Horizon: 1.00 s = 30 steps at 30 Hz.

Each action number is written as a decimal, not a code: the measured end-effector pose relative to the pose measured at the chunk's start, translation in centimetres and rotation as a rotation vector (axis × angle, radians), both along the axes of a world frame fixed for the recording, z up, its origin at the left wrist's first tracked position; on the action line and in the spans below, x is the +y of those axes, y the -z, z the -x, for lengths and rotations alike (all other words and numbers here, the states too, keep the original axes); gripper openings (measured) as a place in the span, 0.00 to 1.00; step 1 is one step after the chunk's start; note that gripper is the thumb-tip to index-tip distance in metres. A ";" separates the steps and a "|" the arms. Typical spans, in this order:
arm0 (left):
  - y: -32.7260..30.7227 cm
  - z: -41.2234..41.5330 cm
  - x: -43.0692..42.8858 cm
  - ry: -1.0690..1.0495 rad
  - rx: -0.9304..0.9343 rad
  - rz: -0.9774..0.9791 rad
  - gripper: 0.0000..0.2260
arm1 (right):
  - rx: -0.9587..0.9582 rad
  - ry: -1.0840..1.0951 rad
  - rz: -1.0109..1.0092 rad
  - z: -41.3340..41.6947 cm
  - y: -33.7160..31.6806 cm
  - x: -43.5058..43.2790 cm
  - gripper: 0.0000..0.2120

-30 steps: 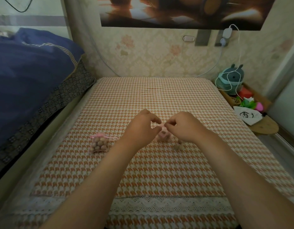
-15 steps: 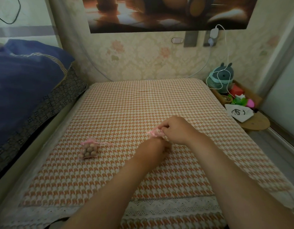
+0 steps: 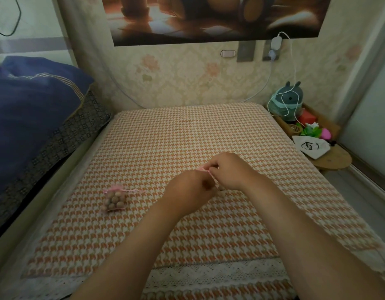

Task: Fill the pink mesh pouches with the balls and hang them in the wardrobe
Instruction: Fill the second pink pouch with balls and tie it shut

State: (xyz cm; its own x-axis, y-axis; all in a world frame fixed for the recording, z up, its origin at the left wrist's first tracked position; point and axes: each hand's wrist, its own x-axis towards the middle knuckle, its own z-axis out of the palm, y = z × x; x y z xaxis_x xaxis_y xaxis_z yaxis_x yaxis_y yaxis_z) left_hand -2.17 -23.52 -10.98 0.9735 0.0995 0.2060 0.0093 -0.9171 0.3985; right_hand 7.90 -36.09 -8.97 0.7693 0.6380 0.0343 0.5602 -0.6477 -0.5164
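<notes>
- Your right hand [image 3: 230, 172] pinches the pink top of a mesh pouch [image 3: 205, 169], fingers pressed together on it, over the middle of the houndstooth cloth [image 3: 187, 131].
- Your left hand [image 3: 189, 191] sits just below and touching, curled, with a brown ball [image 3: 207, 185] at its fingertips; you cannot tell how firmly it grips.
- Most of that pouch is hidden behind your hands.
- A filled pouch [image 3: 114, 200], drawstring closed, lies flat to your left, well apart from both hands.
- Open cloth runs ahead to the wallpapered wall [image 3: 187, 83].
- Left edge meets the blue bedding [image 3: 31, 109].
- Right edge drops to a wooden side shelf [image 3: 332, 158] crowded with small items.
- Near edge is lace trim [image 3: 209, 276].
</notes>
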 end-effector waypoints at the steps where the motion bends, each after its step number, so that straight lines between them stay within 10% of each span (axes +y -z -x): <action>1: -0.4 0.1 0.3 -0.020 -0.049 -0.010 0.07 | 0.000 0.000 0.004 -0.1 0.0 -0.1 0.14; 7: -0.2 -0.6 2.4 -0.207 -0.234 0.059 0.10 | 0.004 -0.019 -0.007 0.5 -0.3 0.3 0.14; 30: -2.0 -1.4 1.9 -0.323 0.101 0.149 0.11 | -0.017 0.074 -0.062 -0.6 0.6 -0.6 0.09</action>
